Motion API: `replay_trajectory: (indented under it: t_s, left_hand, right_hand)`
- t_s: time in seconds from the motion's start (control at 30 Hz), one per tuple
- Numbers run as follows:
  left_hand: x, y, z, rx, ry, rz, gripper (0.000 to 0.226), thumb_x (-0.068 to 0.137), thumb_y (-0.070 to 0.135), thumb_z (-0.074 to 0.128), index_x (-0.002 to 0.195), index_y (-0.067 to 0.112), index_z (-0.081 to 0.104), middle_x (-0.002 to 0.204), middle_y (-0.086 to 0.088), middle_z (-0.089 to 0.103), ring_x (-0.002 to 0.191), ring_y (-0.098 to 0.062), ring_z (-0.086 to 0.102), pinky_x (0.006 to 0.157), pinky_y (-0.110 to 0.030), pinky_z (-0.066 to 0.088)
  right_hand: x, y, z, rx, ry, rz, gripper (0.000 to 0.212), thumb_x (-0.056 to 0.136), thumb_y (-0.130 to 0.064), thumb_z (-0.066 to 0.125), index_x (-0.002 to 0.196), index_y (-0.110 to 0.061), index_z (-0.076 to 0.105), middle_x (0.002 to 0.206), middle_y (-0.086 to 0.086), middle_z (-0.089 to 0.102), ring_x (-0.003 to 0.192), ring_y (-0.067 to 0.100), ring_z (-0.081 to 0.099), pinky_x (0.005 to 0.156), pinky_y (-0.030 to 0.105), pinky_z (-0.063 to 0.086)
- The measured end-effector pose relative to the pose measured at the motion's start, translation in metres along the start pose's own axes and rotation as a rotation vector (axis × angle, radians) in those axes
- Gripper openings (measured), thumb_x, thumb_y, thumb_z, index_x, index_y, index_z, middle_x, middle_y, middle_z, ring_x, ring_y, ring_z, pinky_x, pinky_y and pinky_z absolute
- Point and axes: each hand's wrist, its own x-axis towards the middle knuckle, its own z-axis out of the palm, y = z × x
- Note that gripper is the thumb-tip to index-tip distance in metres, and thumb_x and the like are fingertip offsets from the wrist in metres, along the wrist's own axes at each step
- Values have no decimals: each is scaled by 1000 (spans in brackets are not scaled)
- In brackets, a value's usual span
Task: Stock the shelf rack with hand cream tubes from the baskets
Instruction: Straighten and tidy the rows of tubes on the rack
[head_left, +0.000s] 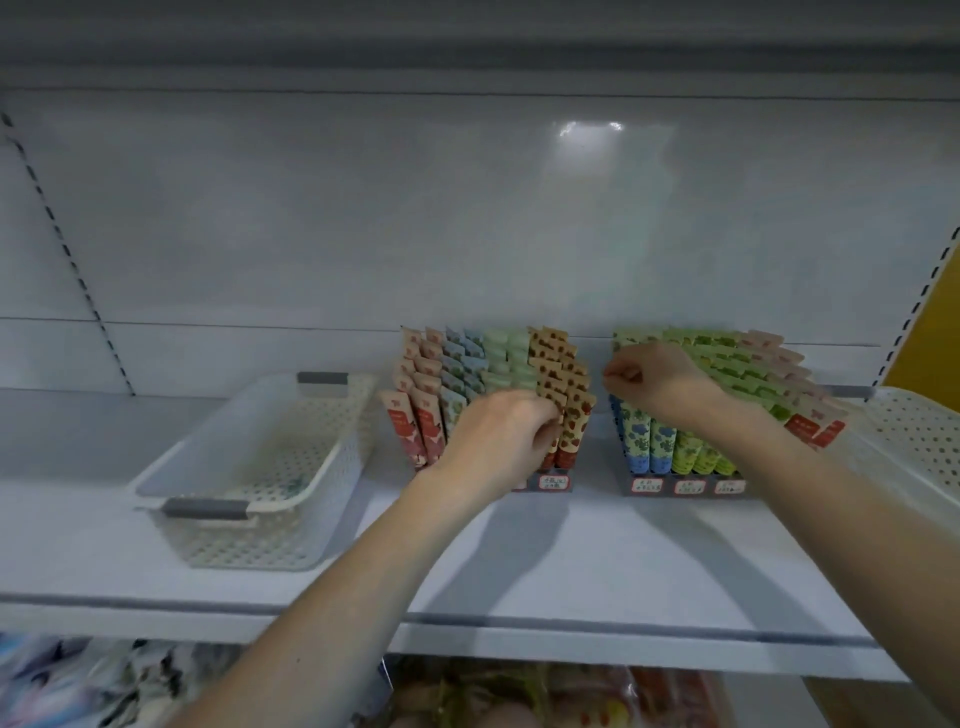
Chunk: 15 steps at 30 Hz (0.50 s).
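On the shelf (519, 561), left fingers (545, 435) pinch a tan spotted tube (575, 415); right fingers' (621, 375) grasp unclear.

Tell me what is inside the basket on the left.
The left basket looks empty: only its perforated floor shows. A faint greenish smudge there is too blurred to name, and the near wall covers the floor's front edge.

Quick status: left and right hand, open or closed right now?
Left hand: grip closed on a strawberry-print tube.
Right hand: fingers curled; whether it holds anything cannot be told.
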Motion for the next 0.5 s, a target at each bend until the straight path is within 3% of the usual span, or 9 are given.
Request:
replay_trajectory:
  t_s: [0.1,0.3,0.5]
  left_hand:
    - [-28,5,-3,43,-41,-33,24,94,19,49,87,5,67,85,-10,64,83,-27,58,65,-31,37]
    - [-83,13,-9,85,-110,-148,23,95,26,48,98,13,66,98,-4,65,94,-23,59,71,-31,44]
    - [-118,29,-19,108,-153,-183,24,96,27,49,105,11,66,107,-4,65,101,-24,59,78,-33,48]
  right_hand:
    - [-26,6,1,-5,20,-5,24,92,-13,53,111,-5,65,112,10,65,95,21,60,77,20,41]
    - [-76,14,8,-52,-17,67,18,92,-14,54,101,-5,67,101,12,69,87,25,62,74,30,47]
    - [-123,9,11,-48,-31,76,17,92,-12,54,101,-5,67,98,11,66,80,19,54,70,27,41]
